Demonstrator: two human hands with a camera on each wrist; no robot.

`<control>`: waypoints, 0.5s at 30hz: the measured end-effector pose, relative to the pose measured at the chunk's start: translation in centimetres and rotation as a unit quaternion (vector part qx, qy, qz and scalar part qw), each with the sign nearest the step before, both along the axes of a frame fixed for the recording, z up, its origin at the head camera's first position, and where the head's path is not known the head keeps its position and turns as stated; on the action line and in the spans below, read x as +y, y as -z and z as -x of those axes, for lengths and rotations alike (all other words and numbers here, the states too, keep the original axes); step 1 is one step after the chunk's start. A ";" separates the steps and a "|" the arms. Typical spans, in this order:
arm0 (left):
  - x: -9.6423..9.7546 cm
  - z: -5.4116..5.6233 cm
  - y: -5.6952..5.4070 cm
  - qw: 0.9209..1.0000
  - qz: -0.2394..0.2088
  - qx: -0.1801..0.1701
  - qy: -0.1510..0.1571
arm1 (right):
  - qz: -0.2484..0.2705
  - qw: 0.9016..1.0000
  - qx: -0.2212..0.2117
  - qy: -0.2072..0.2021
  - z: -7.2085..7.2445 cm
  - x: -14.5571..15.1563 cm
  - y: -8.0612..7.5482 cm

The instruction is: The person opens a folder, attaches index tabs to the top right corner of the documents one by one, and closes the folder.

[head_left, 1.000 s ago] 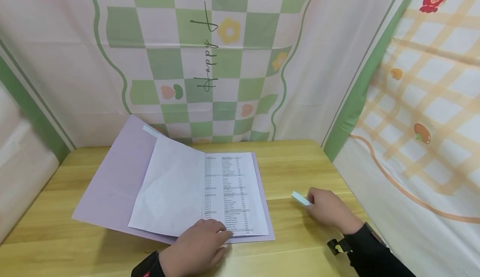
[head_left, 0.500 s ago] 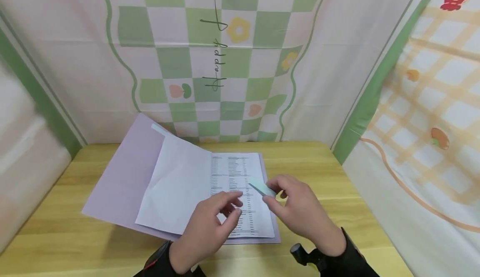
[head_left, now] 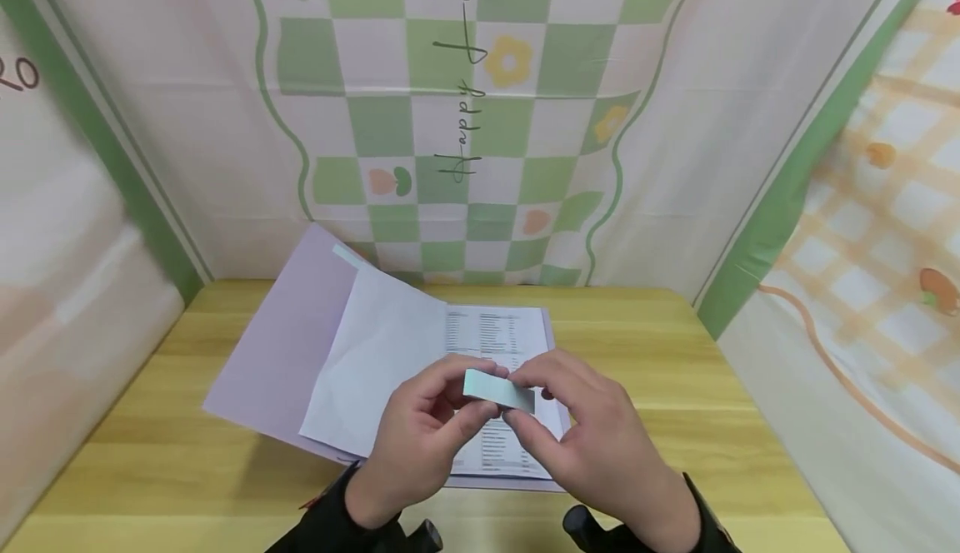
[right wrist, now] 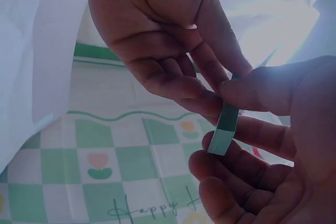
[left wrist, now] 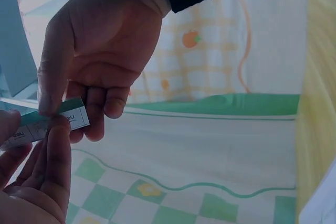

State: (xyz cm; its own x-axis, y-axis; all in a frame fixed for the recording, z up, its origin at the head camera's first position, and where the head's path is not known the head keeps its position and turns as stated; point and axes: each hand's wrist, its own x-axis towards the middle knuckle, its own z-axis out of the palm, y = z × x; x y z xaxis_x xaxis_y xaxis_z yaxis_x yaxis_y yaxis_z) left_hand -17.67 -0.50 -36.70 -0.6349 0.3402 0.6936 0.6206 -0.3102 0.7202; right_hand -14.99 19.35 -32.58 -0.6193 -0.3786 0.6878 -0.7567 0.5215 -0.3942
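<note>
Over the open lilac folder [head_left: 279, 345], both hands hold a small pale green pad of sticky notes [head_left: 495, 388]. My left hand [head_left: 420, 428] pinches its left part between thumb and fingers. The thumb and index finger of my right hand [head_left: 592, 428] grip the other end. Small print shows on the white side of the sticky note pad [left wrist: 72, 118] in the left wrist view. A blank white sheet [head_left: 375, 341] is turned up at the folder's left. The printed list [head_left: 495, 336] on its right is partly covered by my hands.
A pale green strip [head_left: 347, 255] lies near the top of the folder's raised left cover. The folder rests on a wooden table [head_left: 660, 345]. Patterned cloth [head_left: 502, 128] hangs behind the table and at both sides.
My right hand has brought the sticky note pad from the table's right side to above the folder. My left hand has left the printed page and now pinches the pad too.
</note>
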 end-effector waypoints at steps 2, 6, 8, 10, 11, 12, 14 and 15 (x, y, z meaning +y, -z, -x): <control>-0.1 0.1 -0.2 1.000 -0.002 0.023 -0.013 | 0.016 0.999 0.039 -0.006 0.0 -0.3 -0.2; -0.4 0.3 -0.7 0.998 -0.015 0.059 -0.020 | 0.049 0.992 0.116 -0.016 0.2 -1.1 -0.8; -0.5 0.4 -1.0 0.997 -0.024 0.072 -0.017 | 0.061 0.987 0.145 -0.017 0.3 -1.5 -1.1; -0.6 0.5 -1.2 0.996 -0.029 0.083 -0.019 | 0.071 0.983 0.168 -0.018 0.4 -1.9 -1.3; -0.7 0.5 -1.3 0.995 -0.030 0.088 -0.020 | 0.074 0.981 0.179 -0.016 0.4 -2.0 -1.4; -0.7 0.4 -1.4 0.995 -0.032 0.093 -0.022 | 0.076 0.979 0.191 -0.014 0.4 -2.2 -1.5; -0.8 0.4 -1.6 0.994 -0.034 0.101 -0.024 | 0.084 0.973 0.216 -0.015 0.5 -2.5 -1.7; -0.8 0.4 -1.6 0.994 -0.035 0.105 -0.024 | 0.089 0.970 0.227 -0.016 0.5 -2.6 -1.8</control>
